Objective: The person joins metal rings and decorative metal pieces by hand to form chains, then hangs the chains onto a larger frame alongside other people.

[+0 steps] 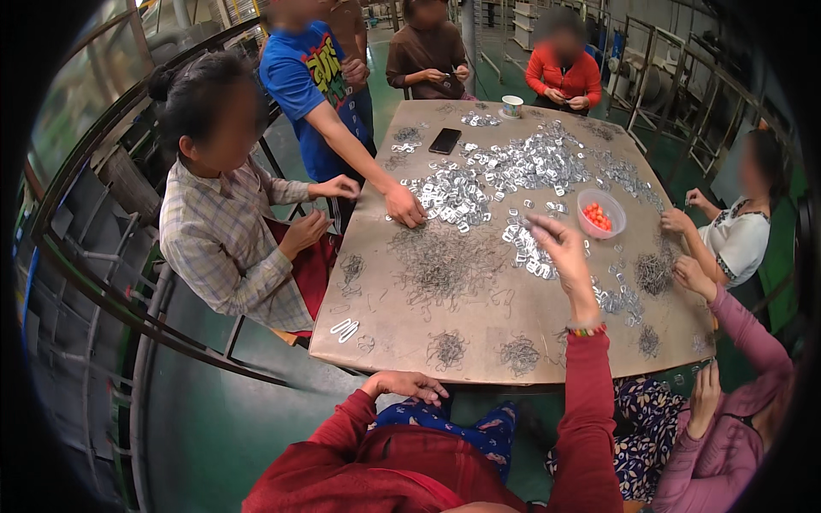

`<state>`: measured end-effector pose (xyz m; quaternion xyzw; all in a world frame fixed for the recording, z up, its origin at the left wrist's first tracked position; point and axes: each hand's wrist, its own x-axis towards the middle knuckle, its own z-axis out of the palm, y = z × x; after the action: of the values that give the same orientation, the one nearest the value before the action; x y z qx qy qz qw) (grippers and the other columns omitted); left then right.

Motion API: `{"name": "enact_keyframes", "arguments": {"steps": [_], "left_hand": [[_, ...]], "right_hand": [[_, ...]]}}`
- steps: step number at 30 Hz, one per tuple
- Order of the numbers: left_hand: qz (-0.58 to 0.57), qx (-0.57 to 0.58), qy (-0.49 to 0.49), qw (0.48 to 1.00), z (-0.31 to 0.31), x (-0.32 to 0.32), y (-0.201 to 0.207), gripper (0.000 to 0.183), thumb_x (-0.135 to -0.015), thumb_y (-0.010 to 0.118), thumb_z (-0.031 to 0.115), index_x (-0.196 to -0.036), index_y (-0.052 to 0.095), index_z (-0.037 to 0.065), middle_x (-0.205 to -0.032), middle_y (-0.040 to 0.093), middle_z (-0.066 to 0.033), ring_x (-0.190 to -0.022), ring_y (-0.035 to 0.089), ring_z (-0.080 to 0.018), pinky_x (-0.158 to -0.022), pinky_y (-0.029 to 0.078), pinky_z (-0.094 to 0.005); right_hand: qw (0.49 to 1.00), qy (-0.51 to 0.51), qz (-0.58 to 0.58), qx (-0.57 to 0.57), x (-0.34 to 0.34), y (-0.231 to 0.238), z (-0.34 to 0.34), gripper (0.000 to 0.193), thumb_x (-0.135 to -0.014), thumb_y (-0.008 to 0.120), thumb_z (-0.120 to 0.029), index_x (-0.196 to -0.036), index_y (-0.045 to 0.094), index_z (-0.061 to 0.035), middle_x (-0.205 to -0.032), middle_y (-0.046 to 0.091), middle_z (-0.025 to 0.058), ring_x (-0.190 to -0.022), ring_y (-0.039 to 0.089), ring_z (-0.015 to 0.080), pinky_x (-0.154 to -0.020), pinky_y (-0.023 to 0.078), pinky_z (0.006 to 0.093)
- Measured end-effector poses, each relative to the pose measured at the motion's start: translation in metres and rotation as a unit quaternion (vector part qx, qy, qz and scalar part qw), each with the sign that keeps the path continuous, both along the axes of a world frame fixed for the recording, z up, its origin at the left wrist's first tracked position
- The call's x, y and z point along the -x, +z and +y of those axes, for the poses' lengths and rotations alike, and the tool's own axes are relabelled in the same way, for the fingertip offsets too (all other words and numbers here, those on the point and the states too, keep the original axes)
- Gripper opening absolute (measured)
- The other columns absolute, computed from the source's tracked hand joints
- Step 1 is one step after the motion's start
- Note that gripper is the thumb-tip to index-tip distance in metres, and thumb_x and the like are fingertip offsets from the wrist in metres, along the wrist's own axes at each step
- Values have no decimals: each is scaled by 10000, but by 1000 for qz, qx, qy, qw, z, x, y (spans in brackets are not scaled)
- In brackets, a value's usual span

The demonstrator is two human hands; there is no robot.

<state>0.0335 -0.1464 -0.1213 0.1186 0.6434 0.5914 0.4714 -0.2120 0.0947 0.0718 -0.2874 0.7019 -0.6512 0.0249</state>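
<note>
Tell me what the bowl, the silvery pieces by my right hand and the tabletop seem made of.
Bowl: likely plastic, smooth; its wall looks see-through.
Silvery pieces: probably metal, given the bright glints.
Tabletop: brown, fairly matte; possibly cardboard or wood board, but its look leaves that open.

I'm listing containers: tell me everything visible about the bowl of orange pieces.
The bowl is round, open-topped and translucent, apparently plastic. It stands upright on the brown table, to the right of the person's right hand. Small, round orange pieces lie inside it. No hand touches it.
</note>
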Motion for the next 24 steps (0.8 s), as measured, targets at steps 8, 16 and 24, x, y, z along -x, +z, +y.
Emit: {"name": "enact_keyframes", "arguments": {"steps": [8,16,24], "left_hand": [[-19,-5,22,1000,0,-1,7,431,-943,534,302,-1300,488,65,-1139,603,-64,-1066,543,-126,-844,443,-256],[28,-95,-25,995,28,2,76,456,-924,574,257,-1311,466,43,-1185,574,-88,-1118,528,-162,-907,442,-295],[190,-71,38,979,15,30,120,282,-900,591,215,-1070,631,-7,-1124,626,-111,-1047,577,-212,-928,437,-341]], "right_hand": [[875,-213,209,-381,74,-208,48,294,-776,609,-30,-1066,596,13,-1027,572,313,-1026,525,439,-905,414,487],[943,-250,67,-209,40,-136,36,149,-811,599,10,-948,635,57,-849,638,204,-703,629,257,-660,516,360],[956,-86,-221,173,-155,-77,39,183,-792,636,49,-975,624,52,-770,632,79,-589,551,99,-561,453,219]]}}
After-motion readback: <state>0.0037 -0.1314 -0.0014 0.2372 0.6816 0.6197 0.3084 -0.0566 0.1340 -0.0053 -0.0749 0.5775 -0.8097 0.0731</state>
